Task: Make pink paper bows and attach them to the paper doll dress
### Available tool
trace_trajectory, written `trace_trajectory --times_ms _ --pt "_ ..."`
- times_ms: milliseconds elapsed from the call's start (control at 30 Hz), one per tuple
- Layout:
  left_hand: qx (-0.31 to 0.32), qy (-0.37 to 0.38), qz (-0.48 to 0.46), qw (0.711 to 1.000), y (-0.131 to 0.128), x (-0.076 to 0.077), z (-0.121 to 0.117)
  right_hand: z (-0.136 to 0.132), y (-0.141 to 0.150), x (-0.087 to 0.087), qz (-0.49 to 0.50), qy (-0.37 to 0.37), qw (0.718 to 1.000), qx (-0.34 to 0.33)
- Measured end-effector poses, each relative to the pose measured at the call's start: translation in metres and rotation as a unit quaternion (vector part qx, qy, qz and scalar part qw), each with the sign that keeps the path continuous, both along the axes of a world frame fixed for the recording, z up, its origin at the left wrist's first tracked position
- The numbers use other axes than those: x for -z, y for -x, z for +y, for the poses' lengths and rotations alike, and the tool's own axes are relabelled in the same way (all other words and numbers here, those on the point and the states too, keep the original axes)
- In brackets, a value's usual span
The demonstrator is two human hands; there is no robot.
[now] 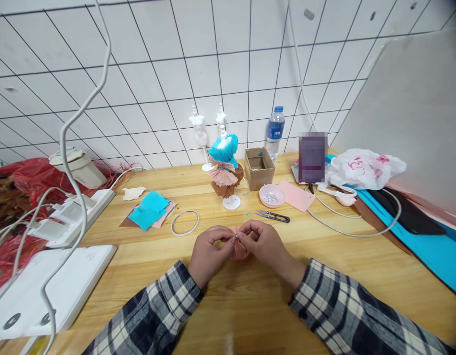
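Between my hands, low over the front of the table, is a piece of pleated pink crepe paper (240, 252), gathered at its middle. My left hand (213, 251) pinches it from the left with thumb and index finger. From the right, my right hand (263, 245) pinches the same spot, the fingertips almost meeting. Whether a thread or wire lies between the tips is too small to make out. Just beyond them stands a small white dress form (231, 201) wearing ruffled blue, pink and brown paper. Black thread snips (274, 216) lie to the right of it.
Behind are a cardboard box (259, 172), a water bottle (275, 133) and a pink bowl (272, 196) of small shiny pieces. Blue paper squares (149, 209) and a ring of cord (185, 223) lie left. A power strip (83, 217) and cables edge the left; blue sheets (416, 236) edge the right.
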State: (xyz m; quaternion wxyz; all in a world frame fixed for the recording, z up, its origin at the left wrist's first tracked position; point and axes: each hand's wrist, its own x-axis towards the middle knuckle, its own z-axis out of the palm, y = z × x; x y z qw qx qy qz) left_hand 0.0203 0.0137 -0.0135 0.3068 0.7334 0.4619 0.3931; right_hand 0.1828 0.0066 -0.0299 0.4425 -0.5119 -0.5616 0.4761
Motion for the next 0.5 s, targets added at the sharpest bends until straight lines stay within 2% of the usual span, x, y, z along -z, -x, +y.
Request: trace_trajectory --times_ms 233,367,500 --pt "0.008 0.015 -0.023 1.000 0.0015 0.0020 0.0013 0.0021 0.0010 -0.0009 0.136 0.062 0.989 -0.020" --pt "0.026 0.059 -0.062 0.996 0.0035 0.0034 0.0018 0.0043 -0.0025 0.0023 0.102 0.045 0.994 -0.013" --pt "0.004 0.071 -0.069 0.995 0.0042 0.0047 0.0019 0.0032 -0.0027 0.0027 0.065 0.034 0.997 -0.019"
